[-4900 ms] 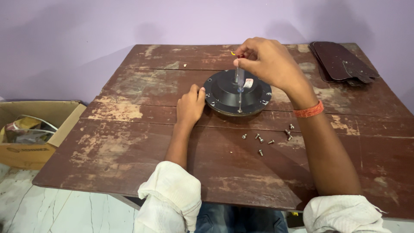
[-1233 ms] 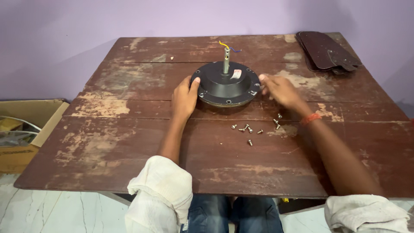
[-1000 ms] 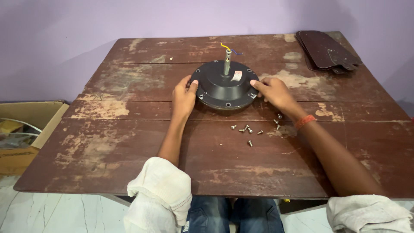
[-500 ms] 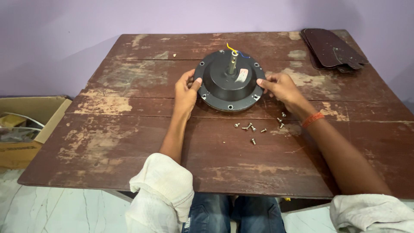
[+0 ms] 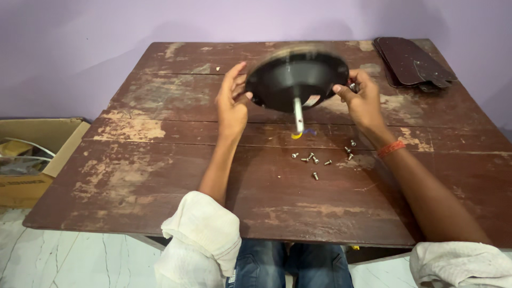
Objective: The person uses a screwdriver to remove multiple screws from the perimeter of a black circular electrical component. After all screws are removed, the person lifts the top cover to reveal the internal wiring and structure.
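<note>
Head view of a round black motor housing (image 5: pixel 290 80) held clear of the worn brown wooden desk (image 5: pixel 160 176) between two bare hands. The left hand (image 5: pixel 232 104) meets the housing's left rim, fingers raised and curved along the edge, thumb toward the near side; the right hand (image 5: pixel 362 98) meets the right rim, thumb and fingers closing over the edge. Each grip thus pinches the rim from its own side, so that the housing lies between the two, spanning the gap from palm to palm. The housing is tilted, its dark face turned toward the camera; its outline is blurred. A grey metal shaft (image 5: pixel 298 113) projects from its centre, pointing down toward the near edge of the desk, with a short yellow and blue wire end (image 5: pixel 301 134) at its tip. On the desk below and slightly to the right, a scatter of small silver screws (image 5: pixel 320 160) lies apart from both hands. An orange band (image 5: pixel 391 149) circles the right wrist. Dark brown flat blades (image 5: pixel 413 61) are stacked at the far right corner of the desk. An open cardboard box (image 5: pixel 32 154) stands on the pale floor at left.
</note>
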